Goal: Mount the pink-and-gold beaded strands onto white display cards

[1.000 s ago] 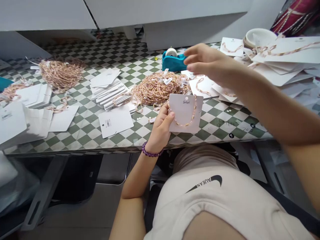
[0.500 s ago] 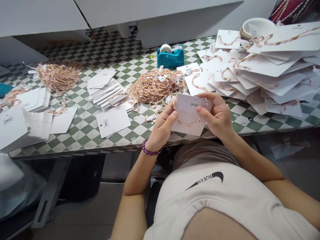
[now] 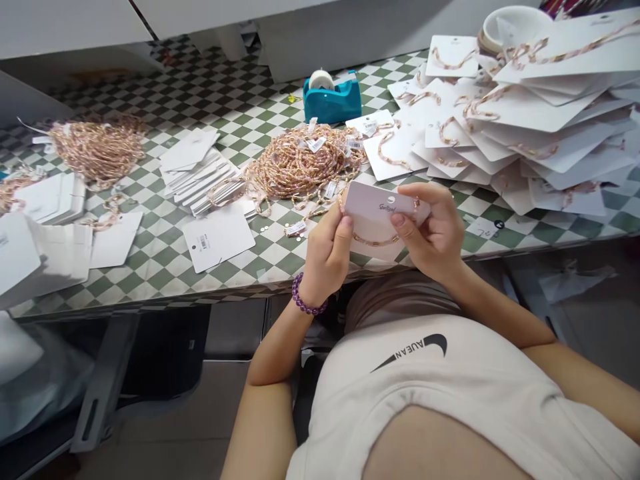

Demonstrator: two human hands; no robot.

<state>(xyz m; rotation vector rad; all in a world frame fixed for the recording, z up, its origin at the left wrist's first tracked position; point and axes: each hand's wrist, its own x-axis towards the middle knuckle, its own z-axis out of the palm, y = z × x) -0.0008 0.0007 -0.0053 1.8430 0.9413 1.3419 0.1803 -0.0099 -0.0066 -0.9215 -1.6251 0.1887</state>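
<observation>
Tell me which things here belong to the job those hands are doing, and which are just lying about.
Part of the job: the white rectangular card, its pink-and-gold beaded strand, the left hand, the right hand, the heaped loose bead strands.
Lying about: the teal tape dispenser, the round white bowl.

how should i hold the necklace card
Probably by its two side edges, coming in from left and right, as the left hand and right hand do: the necklace curves across the lower part of the card, so the edges leave the beads mostly free.
</observation>
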